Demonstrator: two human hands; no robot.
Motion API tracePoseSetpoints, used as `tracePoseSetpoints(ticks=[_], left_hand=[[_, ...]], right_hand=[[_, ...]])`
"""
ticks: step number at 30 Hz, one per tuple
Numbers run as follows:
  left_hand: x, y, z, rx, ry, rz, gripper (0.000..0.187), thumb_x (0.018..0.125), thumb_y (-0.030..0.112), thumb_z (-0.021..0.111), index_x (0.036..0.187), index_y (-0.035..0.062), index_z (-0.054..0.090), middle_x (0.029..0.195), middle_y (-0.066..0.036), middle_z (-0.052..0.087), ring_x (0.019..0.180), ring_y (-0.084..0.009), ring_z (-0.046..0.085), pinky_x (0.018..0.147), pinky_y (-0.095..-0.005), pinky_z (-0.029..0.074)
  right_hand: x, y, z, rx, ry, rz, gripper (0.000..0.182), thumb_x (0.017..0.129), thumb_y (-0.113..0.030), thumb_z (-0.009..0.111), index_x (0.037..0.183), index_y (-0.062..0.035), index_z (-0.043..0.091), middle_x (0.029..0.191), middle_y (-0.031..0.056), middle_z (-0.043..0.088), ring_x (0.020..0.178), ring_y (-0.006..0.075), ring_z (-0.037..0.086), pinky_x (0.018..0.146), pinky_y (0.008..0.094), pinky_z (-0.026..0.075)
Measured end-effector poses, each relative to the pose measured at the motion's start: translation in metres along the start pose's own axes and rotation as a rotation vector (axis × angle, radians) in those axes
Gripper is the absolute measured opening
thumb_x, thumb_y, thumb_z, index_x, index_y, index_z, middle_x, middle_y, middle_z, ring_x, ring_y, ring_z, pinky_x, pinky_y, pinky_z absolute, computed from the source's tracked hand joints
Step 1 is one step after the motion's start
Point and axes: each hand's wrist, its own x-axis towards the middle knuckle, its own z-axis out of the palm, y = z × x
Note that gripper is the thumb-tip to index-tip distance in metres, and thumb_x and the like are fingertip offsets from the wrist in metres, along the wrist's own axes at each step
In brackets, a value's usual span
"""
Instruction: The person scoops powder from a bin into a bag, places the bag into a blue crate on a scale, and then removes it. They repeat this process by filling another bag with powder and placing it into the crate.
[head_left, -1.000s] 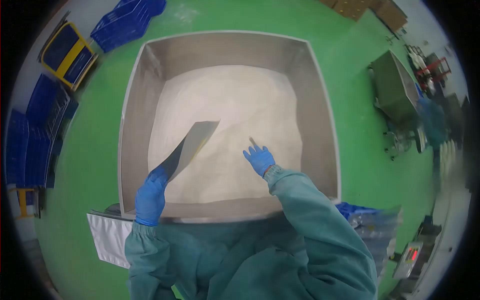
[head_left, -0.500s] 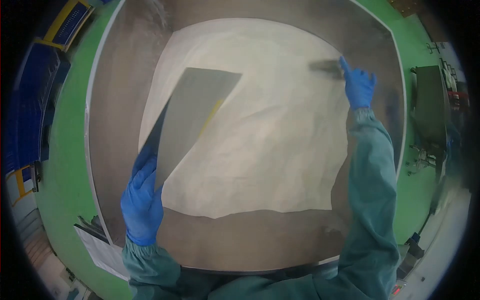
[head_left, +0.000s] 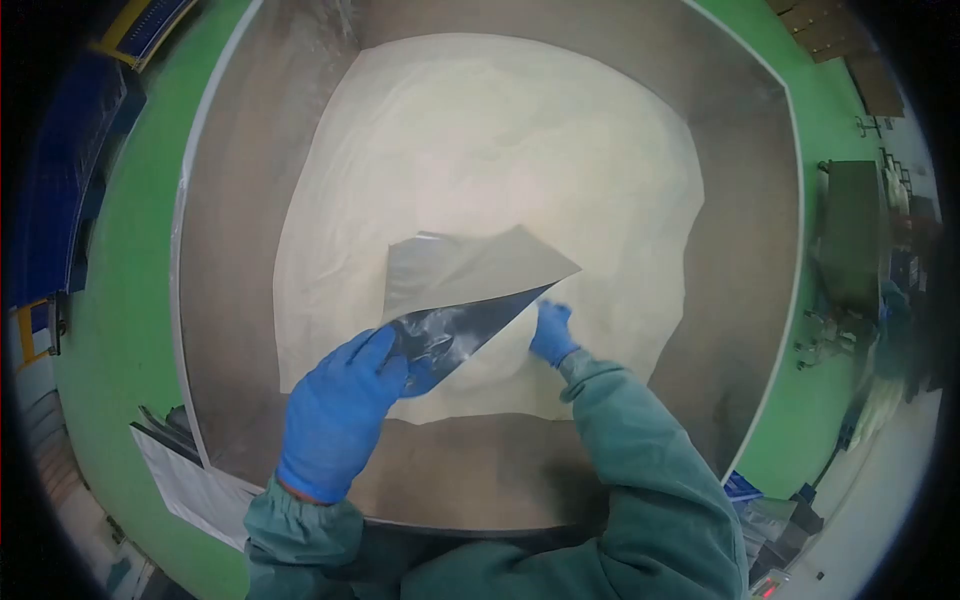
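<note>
My left hand (head_left: 340, 415) grips a silver foil bag (head_left: 455, 280) by its lower left edge. The bag is tilted over the pale powder (head_left: 480, 120), its matte side up and a shiny dark side facing me. Right beside the bag's lower right edge is my right hand (head_left: 552, 332), low over the powder with its fingers curled. Whatever those fingers hold is hidden behind the bag and the hand. The powder lies as a broad cream-coloured layer in a large metal bin (head_left: 740, 230).
Tall metal walls with a pale rim (head_left: 795, 200) enclose the powder. Green floor (head_left: 140, 260) surrounds the bin. Blue equipment (head_left: 70, 180) stands at the left, a dark green cabinet (head_left: 855, 230) at the right. A white panel (head_left: 190, 485) is by the lower left corner.
My right hand has come from the bin's far right, where a blurred grey tool showed at its fingers, down and left to the bag. The bag has swung lower and turned toward the right.
</note>
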Motion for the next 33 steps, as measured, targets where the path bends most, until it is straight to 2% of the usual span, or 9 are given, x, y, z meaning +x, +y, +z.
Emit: tracePoseSetpoints(ticks=[6,9,12,17,20,22,27,30,33], left_hand=[[0.000,0.011,0.059,-0.032,-0.094,0.117,0.018,0.072,0.005,0.058,0.089,0.0067,0.063,0.090,-0.010,0.061,0.082,-0.0271,0.063,0.064,-0.0386,0.053],[0.005,0.025,0.091,0.118,-0.114,0.077,0.007,0.075,0.008,0.059,0.079,0.0037,0.063,0.080,-0.010,0.061,0.078,-0.0242,0.062,0.060,-0.0339,0.052],[0.003,0.032,0.117,0.160,-0.133,0.239,0.008,0.077,0.008,0.056,0.081,0.0024,0.060,0.077,-0.012,0.058,0.071,-0.0263,0.062,0.056,-0.0383,0.051],[-0.004,0.029,0.139,0.157,-0.068,0.330,0.008,0.078,0.008,0.055,0.081,0.0017,0.060,0.075,-0.012,0.057,0.067,-0.0249,0.061,0.055,-0.0368,0.051],[0.002,0.032,0.134,0.124,-0.031,0.290,0.005,0.075,0.006,0.058,0.075,0.0015,0.061,0.074,-0.013,0.058,0.071,-0.0251,0.062,0.052,-0.0348,0.050],[0.005,0.030,0.128,0.118,-0.026,0.256,0.007,0.075,0.007,0.057,0.079,0.0019,0.060,0.076,-0.012,0.057,0.070,-0.0251,0.062,0.054,-0.0355,0.051],[0.018,0.020,0.118,0.106,0.015,0.191,0.011,0.076,0.007,0.056,0.086,0.0024,0.058,0.078,-0.011,0.057,0.069,-0.0243,0.062,0.056,-0.0361,0.052],[0.024,0.011,0.122,0.140,0.142,0.306,0.012,0.076,0.008,0.057,0.087,0.0031,0.058,0.076,-0.010,0.057,0.069,-0.0233,0.062,0.057,-0.0361,0.053],[0.029,0.015,0.110,0.065,0.089,0.255,0.012,0.077,0.010,0.058,0.088,0.0042,0.059,0.070,-0.009,0.055,0.065,-0.0232,0.061,0.054,-0.0359,0.051]], right_hand=[[-0.091,0.019,-0.003,0.587,-0.378,-0.116,0.029,0.081,-0.019,0.060,0.105,-0.0028,0.063,0.106,0.0172,0.064,0.101,0.0336,0.059,0.087,0.0391,0.045],[-0.135,-0.010,-0.103,0.752,-0.375,-0.160,0.028,0.082,-0.015,0.054,0.105,-0.0009,0.061,0.104,0.0191,0.063,0.102,0.0385,0.057,0.087,0.0385,0.046],[-0.170,-0.024,-0.184,0.662,-0.336,-0.115,0.024,0.082,-0.017,0.055,0.098,-0.0002,0.062,0.098,0.0200,0.064,0.095,0.0385,0.060,0.086,0.0411,0.046],[-0.168,-0.121,-0.296,-0.378,-0.128,0.169,0.017,0.078,-0.021,0.058,0.083,-0.0055,0.063,0.077,0.0131,0.066,0.072,0.0310,0.064,0.083,0.0396,0.046],[-0.146,-0.143,-0.291,-0.597,-0.013,-0.025,0.024,0.076,-0.017,0.059,0.099,-0.0120,0.066,0.071,0.0063,0.062,0.066,0.0234,0.061,0.080,0.0416,0.045],[-0.135,-0.139,-0.284,-0.842,0.357,-0.325,0.046,0.077,-0.010,0.058,0.121,-0.0231,0.059,0.073,-0.0001,0.057,0.071,0.0175,0.057,0.084,0.0465,0.039],[-0.109,-0.074,-0.312,-0.904,0.724,-0.057,0.068,0.077,-0.002,0.053,0.134,-0.0377,0.045,0.079,-0.0016,0.052,0.083,0.0176,0.053,0.092,0.0522,0.027],[-0.064,0.007,-0.268,-0.808,0.636,0.208,0.068,0.076,-0.002,0.053,0.134,-0.0369,0.046,0.079,-0.0013,0.054,0.081,0.0193,0.053,0.089,0.0545,0.030],[-0.029,0.085,-0.129,-0.590,0.130,0.280,0.051,0.082,-0.013,0.050,0.129,-0.0330,0.050,0.096,0.0027,0.064,0.097,0.0280,0.058,0.095,0.0635,0.027]])
